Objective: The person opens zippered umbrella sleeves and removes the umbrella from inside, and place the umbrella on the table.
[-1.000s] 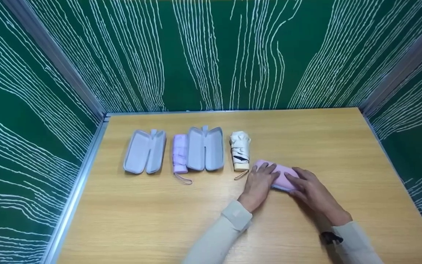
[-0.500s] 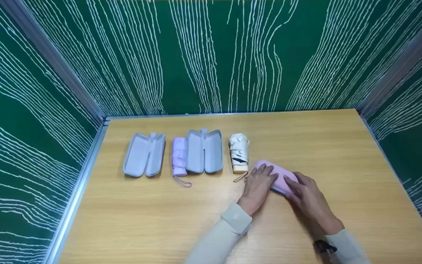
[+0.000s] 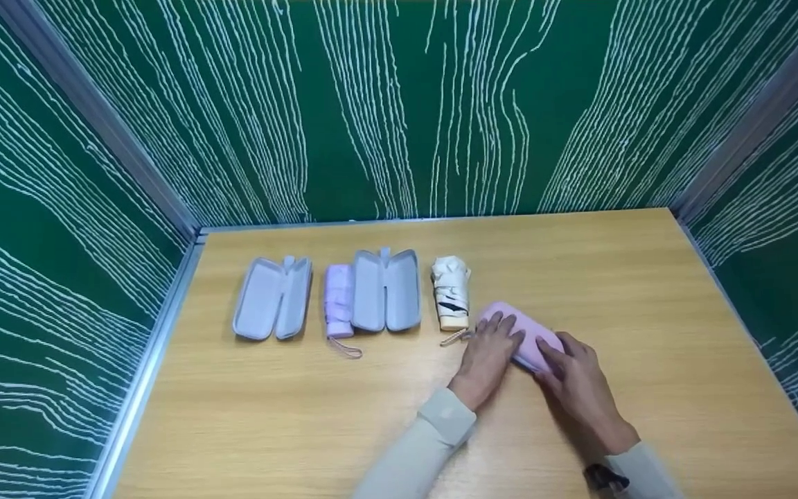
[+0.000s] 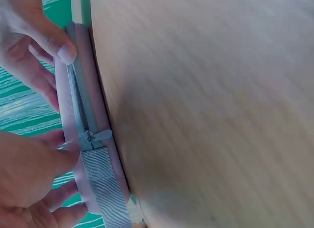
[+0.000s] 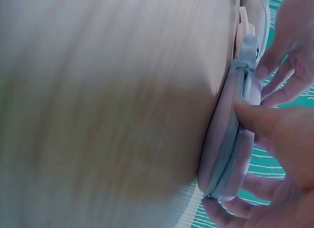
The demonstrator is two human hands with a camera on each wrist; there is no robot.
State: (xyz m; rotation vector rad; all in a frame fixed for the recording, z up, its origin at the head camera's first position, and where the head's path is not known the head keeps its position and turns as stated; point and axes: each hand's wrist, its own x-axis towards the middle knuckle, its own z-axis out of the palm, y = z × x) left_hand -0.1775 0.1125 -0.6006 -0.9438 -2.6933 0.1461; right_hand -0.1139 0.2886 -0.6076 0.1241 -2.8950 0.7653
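Note:
A pink zip case [image 3: 535, 331] lies slanted on the table between both hands, its grey zip and ribbed strap [image 4: 100, 169] facing the person. My left hand [image 3: 490, 357] holds the strap end, its fingers across the top and the thumb by the strap. At the other end my right hand [image 3: 584, 385] grips the case, its thumb [image 5: 255, 115] on the zip side and fingers round the far side and end. The zip slider [image 4: 89, 135] sits near the strap. Between slider and right thumb the zip edges stand slightly apart. The case's inside is hidden.
Left of the hands lies a cream folded umbrella [image 3: 451, 292] with a wrist loop. Farther left are an opened grey-lined case [image 3: 368, 291], a purple folded umbrella [image 3: 339, 299] touching it, and another opened case [image 3: 260, 298]. Green walls enclose the wooden table [image 3: 267, 416].
My right hand has shifted a little left and towards the person, and the case's right end has swung slightly with it. My left hand stays in place. The head view has tilted slightly.

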